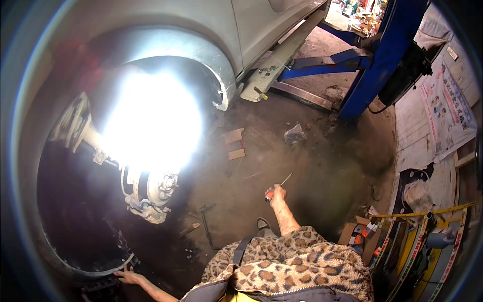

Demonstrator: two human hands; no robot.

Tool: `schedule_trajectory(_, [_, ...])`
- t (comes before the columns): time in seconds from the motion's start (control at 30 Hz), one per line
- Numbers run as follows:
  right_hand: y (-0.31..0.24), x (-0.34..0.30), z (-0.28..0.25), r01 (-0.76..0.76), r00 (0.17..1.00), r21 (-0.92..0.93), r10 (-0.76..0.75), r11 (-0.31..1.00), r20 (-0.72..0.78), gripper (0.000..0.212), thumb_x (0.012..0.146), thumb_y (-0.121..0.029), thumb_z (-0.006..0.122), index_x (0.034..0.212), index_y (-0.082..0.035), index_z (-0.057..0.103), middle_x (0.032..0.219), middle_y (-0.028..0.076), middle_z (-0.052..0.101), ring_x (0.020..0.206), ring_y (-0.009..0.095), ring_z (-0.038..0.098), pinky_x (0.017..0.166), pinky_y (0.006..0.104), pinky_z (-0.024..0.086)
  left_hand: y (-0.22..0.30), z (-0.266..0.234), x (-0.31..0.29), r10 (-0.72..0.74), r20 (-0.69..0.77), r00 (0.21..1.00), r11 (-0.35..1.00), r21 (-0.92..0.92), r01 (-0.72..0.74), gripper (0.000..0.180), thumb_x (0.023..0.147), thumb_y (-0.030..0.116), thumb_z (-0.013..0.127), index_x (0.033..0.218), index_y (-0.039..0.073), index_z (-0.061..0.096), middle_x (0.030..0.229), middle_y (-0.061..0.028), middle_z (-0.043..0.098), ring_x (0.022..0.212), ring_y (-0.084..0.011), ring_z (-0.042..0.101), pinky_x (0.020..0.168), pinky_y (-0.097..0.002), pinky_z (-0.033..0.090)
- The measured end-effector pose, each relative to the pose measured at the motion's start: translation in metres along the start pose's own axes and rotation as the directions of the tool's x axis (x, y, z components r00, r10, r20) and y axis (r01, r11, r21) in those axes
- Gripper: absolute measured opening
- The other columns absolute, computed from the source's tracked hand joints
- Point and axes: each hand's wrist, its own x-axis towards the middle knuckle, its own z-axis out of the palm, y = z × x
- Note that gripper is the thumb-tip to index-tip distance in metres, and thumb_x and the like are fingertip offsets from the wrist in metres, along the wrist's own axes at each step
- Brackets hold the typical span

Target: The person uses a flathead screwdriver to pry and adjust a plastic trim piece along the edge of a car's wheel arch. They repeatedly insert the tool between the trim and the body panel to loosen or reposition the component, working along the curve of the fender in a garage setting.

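Observation:
My right hand (pixel 278 193) is closed around a screwdriver (pixel 269 196) with a red handle, held out over the floor. Its thin metal shaft points up and to the right. At the lower left, my left hand (pixel 130 276) rests by the lower edge of the wheel arch (pixel 95 273), thumb apart and fingers stretched toward it. Between the arch's edges, the wheel hub (pixel 163 186) and brake caliper (pixel 151 211) are exposed, with no wheel on them. A very bright light washes out the upper part of the wheel well.
A blue lift post (pixel 385 55) with its arm stands at the upper right. A torn cardboard piece (pixel 234 143), a plastic bag (pixel 295 134) and a bent dark bar (pixel 206 226) lie on the floor. At the lower right are a box of parts (pixel 359 234) and a yellow-edged rack (pixel 427 214).

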Motion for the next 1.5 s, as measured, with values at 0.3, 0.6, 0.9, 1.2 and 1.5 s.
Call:
schedule_trajectory(0.3, [-0.083, -0.002, 0.017, 0.174, 0.983, -0.067, -0.169, 0.982, 0.072, 0.006, 0.088, -0.014, 0.047, 0.091, -0.009, 0.046, 0.069, 0.007, 0.052, 0.053, 0.019, 0.053, 0.046, 0.0332, 0.045, -0.035, 0.07, -0.158, -0.032, 0.431, 0.902, 0.994, 0.111, -0.018, 0.033, 0.093, 0.021, 0.048, 0.113, -0.005, 0.047, 0.102, -0.0156, 0.056, 0.066, -0.0183, 0.06, 0.045, -0.0254, 0.047])
schedule_trajectory(0.6, [-0.199, 0.008, 0.092, 0.511, 0.86, -0.264, -0.481, 0.818, 0.172, 0.016, 0.091, -0.022, 0.045, 0.097, -0.008, 0.053, 0.074, 0.0, 0.056, 0.053, 0.009, 0.051, 0.043, 0.0269, 0.04, 0.038, 0.192, -0.398, -0.074, 0.988, 0.133, 0.997, 0.074, 0.007, 0.019, 0.092, 0.014, 0.054, 0.107, 0.003, 0.053, 0.083, -0.007, 0.057, 0.058, -0.0118, 0.057, 0.044, -0.023, 0.044])
schedule_trajectory(0.9, [-0.326, 0.074, 0.227, 0.829, 0.343, -0.554, -0.713, -0.075, 0.611, 0.02, 0.086, -0.014, 0.054, 0.1, -0.001, 0.059, 0.08, 0.015, 0.062, 0.07, 0.026, 0.062, 0.061, 0.0343, 0.047, 0.092, 0.287, -0.522, -0.038, 0.979, -0.198, 0.993, 0.015, -0.116, 0.016, 0.091, 0.013, 0.055, 0.096, -0.002, 0.057, 0.08, -0.0076, 0.057, 0.065, -0.0128, 0.06, 0.053, -0.0266, 0.047])
schedule_trajectory(1.2, [-0.42, 0.131, 0.355, 0.648, 0.194, -0.43, -0.409, -0.629, 0.891, 0.017, 0.078, -0.007, 0.054, 0.093, -0.006, 0.062, 0.088, 0.013, 0.065, 0.085, 0.033, 0.061, 0.072, 0.0445, 0.05, 0.095, 0.298, -0.548, -0.092, 0.995, 0.029, 0.98, 0.096, -0.175, 0.022, 0.09, 0.019, 0.057, 0.095, -0.002, 0.059, 0.078, -0.0087, 0.061, 0.066, -0.0132, 0.061, 0.054, -0.0263, 0.048])
schedule_trajectory(1.5, [-0.45, 0.231, 0.439, 0.561, -0.036, -0.006, -0.031, -0.828, 0.999, 0.017, 0.081, -0.013, 0.054, 0.094, -0.009, 0.064, 0.103, 0.011, 0.063, 0.099, 0.031, 0.057, 0.081, 0.0459, 0.046, 0.111, 0.257, -0.632, -0.318, 0.908, 0.272, 0.941, 0.336, -0.023, 0.023, 0.091, 0.021, 0.057, 0.099, 0.0, 0.059, 0.08, -0.0065, 0.062, 0.067, -0.0119, 0.061, 0.054, -0.0253, 0.048])
